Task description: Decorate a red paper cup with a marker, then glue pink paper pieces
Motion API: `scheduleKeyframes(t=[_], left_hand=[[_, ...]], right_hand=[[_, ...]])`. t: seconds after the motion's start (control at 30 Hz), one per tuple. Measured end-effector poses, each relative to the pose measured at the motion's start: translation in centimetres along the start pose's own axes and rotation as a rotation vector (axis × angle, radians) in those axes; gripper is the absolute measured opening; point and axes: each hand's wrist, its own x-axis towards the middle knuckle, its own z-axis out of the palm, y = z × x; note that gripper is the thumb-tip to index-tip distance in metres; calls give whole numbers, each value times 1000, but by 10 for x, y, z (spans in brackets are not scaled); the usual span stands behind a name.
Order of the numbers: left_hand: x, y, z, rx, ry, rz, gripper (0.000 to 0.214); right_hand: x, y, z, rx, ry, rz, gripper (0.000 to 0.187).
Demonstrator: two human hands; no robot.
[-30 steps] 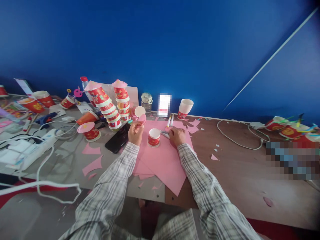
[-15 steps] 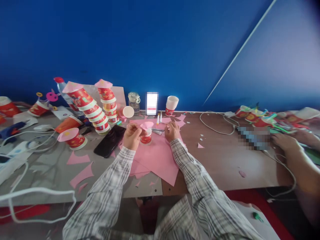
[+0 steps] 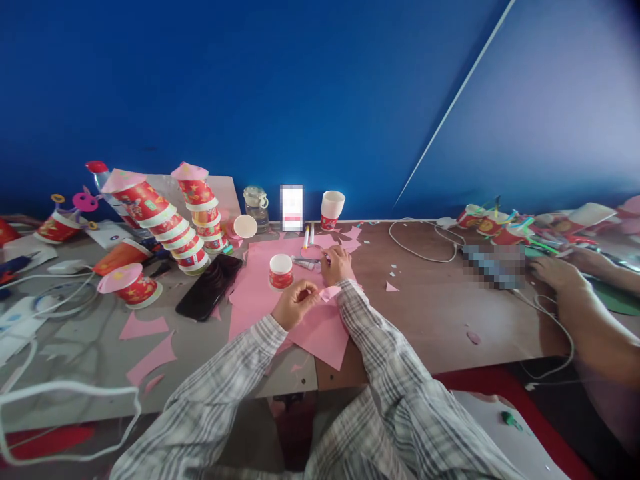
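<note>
My left hand [image 3: 296, 303] is closed in a pinch on a small pink paper piece [image 3: 329, 293], held low over the pink paper sheets [image 3: 260, 287]. My right hand [image 3: 337, 263] rests further back on the pink sheets with curled fingers beside scissors [image 3: 303, 263]; whether it grips them I cannot make out. A short red paper cup [image 3: 281, 271] stands open on the pink sheets, just left of both hands. Two markers [image 3: 309, 235] lie behind the scissors.
Stacked red cups [image 3: 163, 220] and a second stack [image 3: 201, 205] lean at back left. A black phone [image 3: 209, 287] lies left of the pink sheets. A jar [image 3: 255, 203], a white cup [image 3: 331, 208], cables [image 3: 420, 250] and another person's arm [image 3: 583, 310] at right.
My left hand has drawn back from the red cup toward me, taking the pink paper piece with it; the cup now stands uncovered. The view has swung to the right.
</note>
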Motion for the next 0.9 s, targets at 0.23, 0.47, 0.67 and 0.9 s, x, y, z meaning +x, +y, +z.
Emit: scheduleKeyframes(t=[0.23,0.47,0.67,0.9], left_hand=[[-1,-19,-4,9,-20,-131,14],[2,-27,-5,-35,-15,-204,20],[1,-30,-7,-129,-13,-276,30],[3,-31,-6,-211,1,-303,37]], right_hand=[[6,-4,1,15,-46,-7,15],[8,-1,1,29,-51,-21,17],[4,-7,7,43,-139,-166,12],[4,-12,9,-18,-215,-208,17]])
